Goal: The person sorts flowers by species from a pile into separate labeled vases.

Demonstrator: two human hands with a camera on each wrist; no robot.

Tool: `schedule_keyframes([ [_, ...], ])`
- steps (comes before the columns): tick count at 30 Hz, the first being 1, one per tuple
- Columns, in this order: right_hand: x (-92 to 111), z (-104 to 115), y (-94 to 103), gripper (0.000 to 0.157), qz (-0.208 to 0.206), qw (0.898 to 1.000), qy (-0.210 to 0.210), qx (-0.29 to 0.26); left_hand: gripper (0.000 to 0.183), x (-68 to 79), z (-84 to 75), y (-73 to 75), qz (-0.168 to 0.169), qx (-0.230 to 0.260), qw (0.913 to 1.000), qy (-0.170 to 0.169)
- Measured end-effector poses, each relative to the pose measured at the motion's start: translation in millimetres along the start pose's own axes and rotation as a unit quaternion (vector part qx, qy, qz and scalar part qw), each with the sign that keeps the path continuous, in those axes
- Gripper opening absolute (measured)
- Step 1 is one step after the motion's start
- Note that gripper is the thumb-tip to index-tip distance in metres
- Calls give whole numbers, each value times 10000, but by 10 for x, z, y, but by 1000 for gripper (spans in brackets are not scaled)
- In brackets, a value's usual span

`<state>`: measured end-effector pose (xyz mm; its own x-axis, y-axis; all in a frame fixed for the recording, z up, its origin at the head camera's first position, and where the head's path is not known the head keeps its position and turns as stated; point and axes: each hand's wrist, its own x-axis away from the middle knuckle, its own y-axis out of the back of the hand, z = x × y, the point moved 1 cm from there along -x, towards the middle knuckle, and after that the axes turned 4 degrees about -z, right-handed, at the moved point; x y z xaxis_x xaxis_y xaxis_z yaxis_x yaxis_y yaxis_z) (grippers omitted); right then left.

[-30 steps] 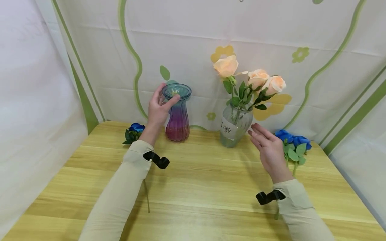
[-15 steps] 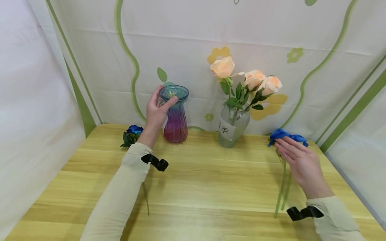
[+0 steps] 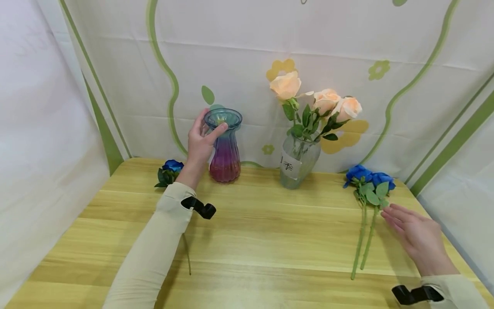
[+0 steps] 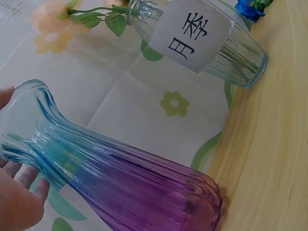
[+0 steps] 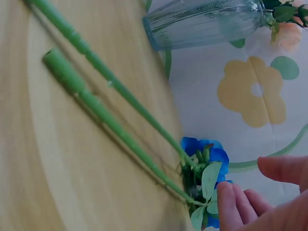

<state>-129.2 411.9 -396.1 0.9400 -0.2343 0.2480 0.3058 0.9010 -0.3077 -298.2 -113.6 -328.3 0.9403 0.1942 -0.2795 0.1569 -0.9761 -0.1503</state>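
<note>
My left hand [image 3: 201, 139] holds a ribbed glass vase [image 3: 226, 161] by its flared top, thumb over the rim and fingers behind the neck. The vase is teal above and purple-pink below, and stands upright at the back of the table. My right hand [image 3: 418, 236] is held with fingers extended and nothing in it, just right of two blue roses [image 3: 360, 176]. Those roses lie on the table, their green stems [image 5: 115, 84] toward the front. In the right wrist view the fingertips overlap the leaves; whether they touch is unclear.
A clear glass vase [image 3: 295, 171] with a white paper label [image 4: 192, 33] holds several peach roses [image 3: 326, 101] at the back. Another blue rose [image 3: 172, 166] lies left, its stem partly behind my left forearm. A patterned cloth [image 3: 231, 64] backs the wooden table [image 3: 270, 240].
My right hand has moved from beside the clear vase, passing over the blue roses, to their right and toward me. My left hand keeps its hold on the coloured vase. The view shifted slightly.
</note>
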Motion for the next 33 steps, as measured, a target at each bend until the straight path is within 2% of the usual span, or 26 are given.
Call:
schedule_keyframes([
  [4, -24, -24, 61, 35, -322, 9959, -434, 722, 82, 2, 6, -1, -11, -37, 10000, -2],
  [8, -63, -53, 66, 36, -458, 9902, -763, 1076, 83, 7, 7, 1, -21, -83, 9999, 58],
  [13, -120, -88, 42, 36, -649, 9811, -972, 1545, 84, 20, -8, -19, -36, -89, 9999, 88],
  [16, -159, -99, 27, 33, -714, 9756, -967, 1839, 83, 19, -20, -18, -58, -75, 9999, 81],
  [21, -212, -93, -11, 27, -651, 9738, -815, 2023, 83, 10, -26, -6, -111, -64, 9999, 84],
  [24, -237, -99, -24, 25, -759, 9702, -738, 2180, 83, 9, -22, -6, -98, -37, 9999, 93],
  [28, -272, -124, -30, 25, -1083, 9594, -633, 2526, 83, 21, -24, -6, -63, 21, 9999, 95],
  [33, -297, -144, -36, 12, -1459, 9368, -489, 3141, 83, 25, -29, -2, -58, 42, 9999, 92],
])
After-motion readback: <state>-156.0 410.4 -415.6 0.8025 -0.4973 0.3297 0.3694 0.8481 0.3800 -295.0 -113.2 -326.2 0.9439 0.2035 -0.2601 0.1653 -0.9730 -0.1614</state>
